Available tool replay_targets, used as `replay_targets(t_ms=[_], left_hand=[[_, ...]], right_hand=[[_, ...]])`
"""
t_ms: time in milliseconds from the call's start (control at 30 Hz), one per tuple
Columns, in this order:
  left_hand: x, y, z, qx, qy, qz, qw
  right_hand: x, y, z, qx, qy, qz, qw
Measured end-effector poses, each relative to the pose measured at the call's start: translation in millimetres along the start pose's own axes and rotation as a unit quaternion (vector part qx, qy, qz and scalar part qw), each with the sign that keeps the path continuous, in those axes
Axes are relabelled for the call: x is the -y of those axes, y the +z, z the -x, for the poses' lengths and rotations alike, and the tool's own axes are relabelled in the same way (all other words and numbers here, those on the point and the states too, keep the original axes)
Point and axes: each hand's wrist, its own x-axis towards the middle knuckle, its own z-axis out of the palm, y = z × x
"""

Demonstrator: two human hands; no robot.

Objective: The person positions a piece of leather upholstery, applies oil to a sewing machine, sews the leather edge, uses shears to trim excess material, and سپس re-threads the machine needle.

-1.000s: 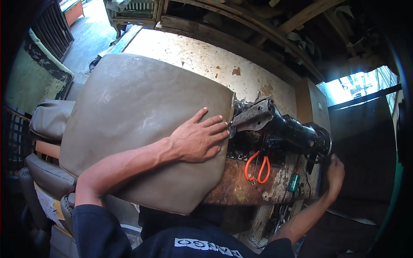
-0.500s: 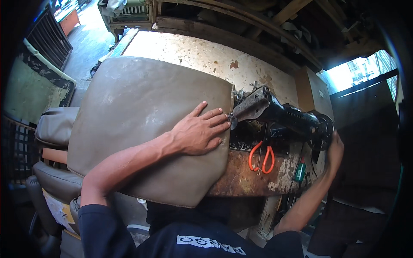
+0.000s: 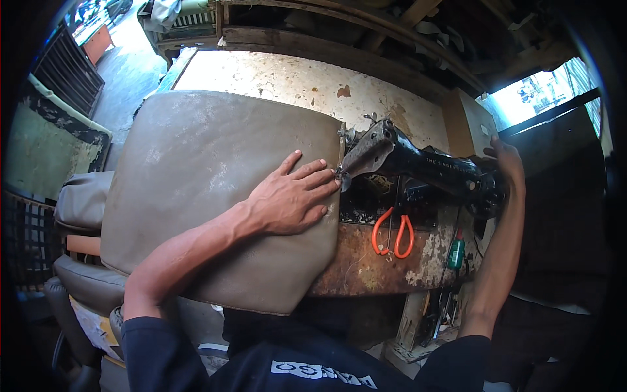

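Observation:
A large taupe leatherette cover (image 3: 189, 157) lies spread over the bench, its right edge at the head of a black sewing machine (image 3: 431, 160). My left hand (image 3: 284, 199) rests flat on it, fingers spread, the fingertips close to the needle area. The needle and presser foot are mostly hidden by the machine head. At the machine's right end my right hand (image 3: 508, 162) is raised beside the dark handwheel (image 3: 488, 196). Its fingers point up and away from the wheel with nothing visible in them.
Orange-handled pliers (image 3: 393, 235) and a green-handled screwdriver (image 3: 456, 251) lie on the near side of the worn bench (image 3: 366, 261). A cardboard box (image 3: 467, 124) stands behind the machine. Padded seat pieces (image 3: 85, 202) are stacked at the left; wooden beams (image 3: 326, 46) run along the back.
My right hand has moved up and away from the lower handwheel to above it. The left hand stays on the cover; the whole view has shifted slightly.

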Motion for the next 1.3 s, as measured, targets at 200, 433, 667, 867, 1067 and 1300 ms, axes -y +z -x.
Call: replay_targets(t_ms=[200, 433, 667, 867, 1067, 1300], left_hand=[[0, 0, 6, 0.008, -0.011, -0.008, 1.000], [-8, 1, 4, 0.016, -0.009, -0.009, 1.000], [-4, -8, 15, 0.032, -0.038, -0.015, 0.999], [-5, -1, 8, 0.031, -0.023, -0.003, 0.999], [-10, -5, 2, 0.032, -0.026, -0.007, 0.999], [-8, -6, 5, 0.029, -0.029, 0.005, 0.999]], right_hand=[[55, 27, -5, -0.031, 0.036, 0.001, 0.999], [51, 37, -36, -0.019, 0.013, -0.018, 1.000], [111, 53, 88, -0.251, -0.238, -0.155, 0.925], [89, 128, 230, 0.106, -0.085, -0.198, 0.971], [56, 257, 143, 0.248, -0.091, -0.476, 0.839], [99, 286, 124, 0.453, -0.120, -0.760, 0.450]])
